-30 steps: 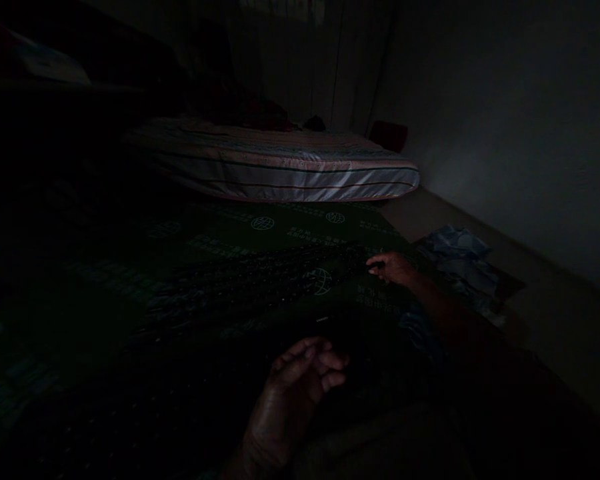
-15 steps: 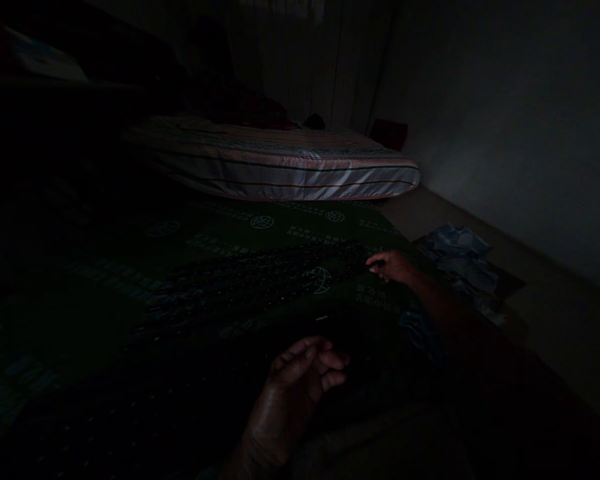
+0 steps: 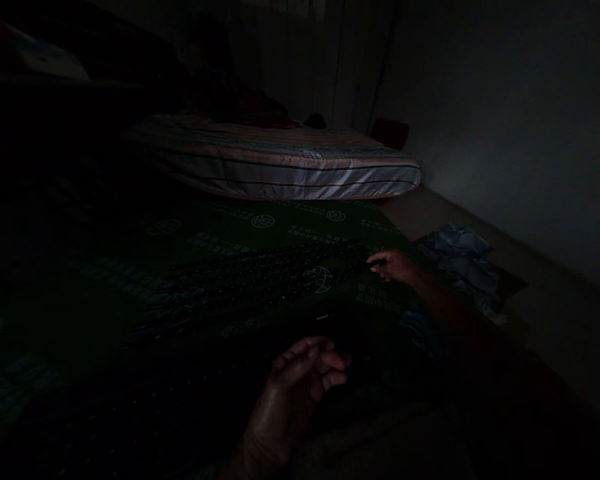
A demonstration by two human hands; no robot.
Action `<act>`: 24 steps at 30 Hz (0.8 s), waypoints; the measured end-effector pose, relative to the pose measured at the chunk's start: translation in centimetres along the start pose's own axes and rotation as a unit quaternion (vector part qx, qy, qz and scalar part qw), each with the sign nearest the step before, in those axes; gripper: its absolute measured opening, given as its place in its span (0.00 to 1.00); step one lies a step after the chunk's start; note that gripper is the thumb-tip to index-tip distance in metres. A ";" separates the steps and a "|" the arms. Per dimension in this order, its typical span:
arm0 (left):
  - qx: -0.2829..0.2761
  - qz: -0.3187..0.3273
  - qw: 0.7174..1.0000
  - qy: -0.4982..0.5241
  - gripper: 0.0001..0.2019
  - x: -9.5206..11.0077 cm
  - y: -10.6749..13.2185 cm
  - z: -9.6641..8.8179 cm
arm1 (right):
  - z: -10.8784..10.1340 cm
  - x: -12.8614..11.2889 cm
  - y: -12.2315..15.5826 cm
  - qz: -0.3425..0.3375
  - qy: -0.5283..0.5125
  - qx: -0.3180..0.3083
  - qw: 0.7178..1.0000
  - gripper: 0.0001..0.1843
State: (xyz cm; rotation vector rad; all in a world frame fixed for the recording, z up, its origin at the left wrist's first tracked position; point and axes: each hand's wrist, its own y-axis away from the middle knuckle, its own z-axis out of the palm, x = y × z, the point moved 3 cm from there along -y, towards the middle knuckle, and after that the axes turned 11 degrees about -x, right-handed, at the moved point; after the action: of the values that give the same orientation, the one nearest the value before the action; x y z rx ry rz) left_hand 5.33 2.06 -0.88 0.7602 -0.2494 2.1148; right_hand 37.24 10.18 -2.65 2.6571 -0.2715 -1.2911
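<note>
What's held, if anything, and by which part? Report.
The right hand is at the right end of the dark, white-dotted cloth; too dim to confirm a grip. Whether the left hand holds anything cannot be told.

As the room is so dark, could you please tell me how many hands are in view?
2: the left hand at lower middle, and the right hand farther off to its right, at the end of the dark spotted cloth. Deep shadow could hide more.
</note>
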 end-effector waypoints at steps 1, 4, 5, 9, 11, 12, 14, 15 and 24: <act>0.000 0.001 1.000 0.001 0.07 0.0 0.0 0.0 | 0.0 0.0 0.0 -0.001 -0.001 0.000 1.000 0.18; 0.002 0.001 1.000 -0.003 0.07 0.0 0.0 0.0 | 0.0 0.2 0.0 -0.001 -0.002 0.001 1.000 0.19; 0.003 0.000 1.000 -0.005 0.07 0.0 0.0 0.0 | 0.1 0.2 0.0 -0.001 -0.002 0.002 1.000 0.19; 0.008 -0.003 1.000 -0.010 0.07 0.0 -0.1 0.0 | 0.2 0.3 0.0 -0.006 -0.003 0.006 1.000 0.17; 0.007 -0.004 1.000 -0.010 0.07 -0.1 -0.1 -0.1 | 0.2 0.3 -0.1 -0.008 -0.003 0.007 1.000 0.16; 0.005 -0.003 1.000 -0.010 0.07 -0.1 -0.1 -0.1 | 0.2 0.3 -0.1 -0.009 -0.003 0.008 1.000 0.15; 0.003 -0.001 1.000 -0.009 0.07 0.0 -0.1 0.0 | 0.3 0.2 -0.1 -0.009 -0.003 0.007 1.000 0.15; 0.003 -0.001 1.000 -0.009 0.07 0.0 -0.1 0.0 | 0.3 0.2 -0.1 -0.010 -0.003 0.006 1.000 0.15; 0.001 0.001 1.000 -0.008 0.07 0.1 -0.1 0.4 | 0.3 -0.2 0.2 -0.006 -0.008 0.005 1.000 0.15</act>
State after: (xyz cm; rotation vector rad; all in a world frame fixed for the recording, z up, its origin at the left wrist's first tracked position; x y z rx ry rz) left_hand 5.54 2.05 -0.55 0.7785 -0.2572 2.1109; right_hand 36.86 10.01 -2.58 2.6617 -0.2644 -1.3173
